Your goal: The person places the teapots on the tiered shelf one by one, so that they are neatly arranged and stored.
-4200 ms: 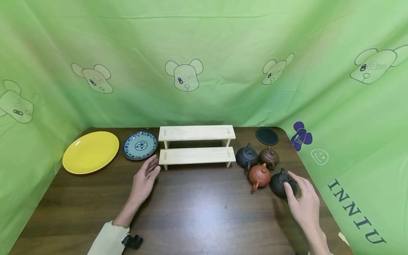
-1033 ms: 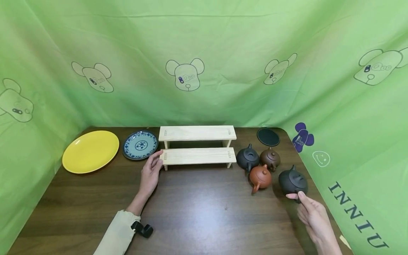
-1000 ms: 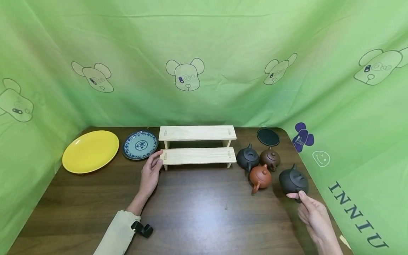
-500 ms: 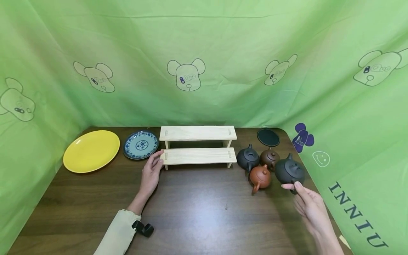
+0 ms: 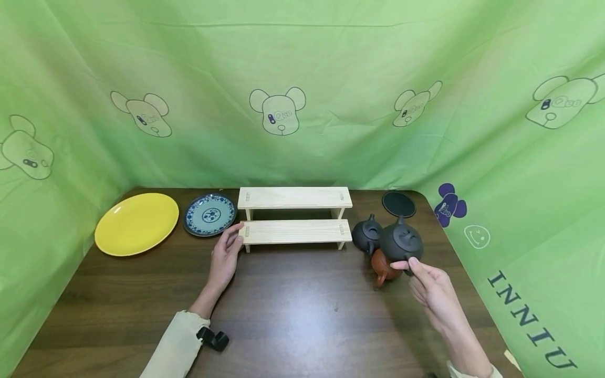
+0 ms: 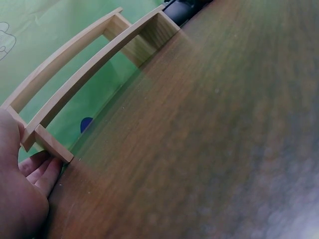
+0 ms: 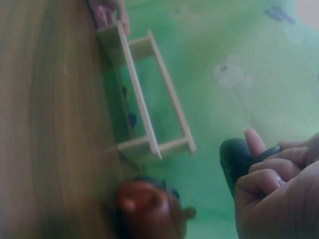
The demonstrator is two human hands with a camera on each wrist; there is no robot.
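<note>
Open tabletop (image 5: pixel 293 304) before me, crowded at right
Free room spans between my left hand (image 5: pixel 224 261) and right hand (image 5: pixel 437 296), short of the stepped wooden stand (image 5: pixel 295 232). Near its right end, the black teapot (image 5: pixel 366 234) and terracotta teapot (image 5: pixel 381 266) block a low path, and my held charcoal teapot (image 5: pixel 400 241) fills the air nearby; the blue-and-white plate (image 5: pixel 210 215) narrows the left side.
</note>
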